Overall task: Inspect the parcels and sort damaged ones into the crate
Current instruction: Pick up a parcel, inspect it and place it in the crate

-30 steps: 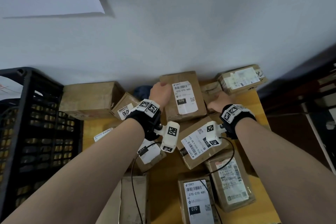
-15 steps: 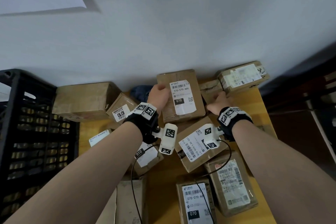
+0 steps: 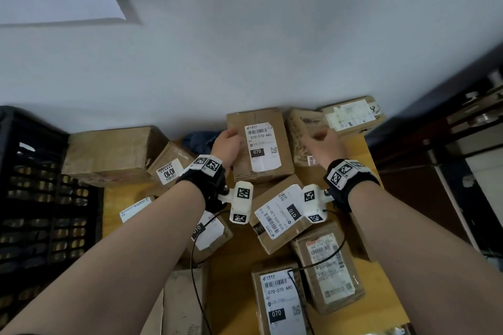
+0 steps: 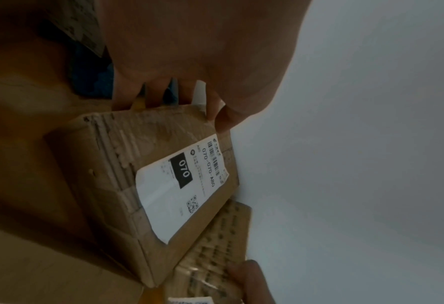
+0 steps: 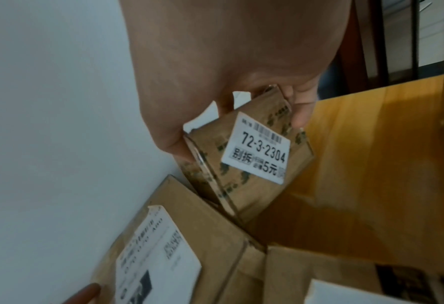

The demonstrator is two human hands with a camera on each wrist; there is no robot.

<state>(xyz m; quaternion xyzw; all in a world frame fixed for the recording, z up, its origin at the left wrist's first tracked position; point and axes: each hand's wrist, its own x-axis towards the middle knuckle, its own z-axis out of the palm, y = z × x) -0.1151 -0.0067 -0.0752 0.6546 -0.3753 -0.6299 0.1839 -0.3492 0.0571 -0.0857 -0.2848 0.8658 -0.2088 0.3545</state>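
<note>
A brown parcel with a white 070 label (image 3: 261, 144) stands tilted at the wall. My left hand (image 3: 231, 140) grips its left edge, thumb on the labelled face and fingers curled behind (image 4: 189, 109). The cardboard beside the label (image 4: 117, 156) looks scuffed and ridged. To its right, my right hand (image 3: 319, 137) grips a smaller parcel wrapped in printed tape (image 3: 300, 133) and tips it up off the table. In the right wrist view that parcel (image 5: 257, 156) carries a 72-3-2304 sticker. The black plastic crate (image 3: 40, 198) stands at the far left.
Several more labelled parcels lie on the yellow wooden table (image 3: 234, 266): a big brown box (image 3: 109, 155) by the crate, a 010 parcel (image 3: 283, 215) under my wrists, another (image 3: 351, 115) at the back right. A dark cabinet (image 3: 449, 160) borders the right.
My right hand has closed round the taped parcel, which lay flat before, and tipped it up. My left hand has kept its hold on the 070 parcel.
</note>
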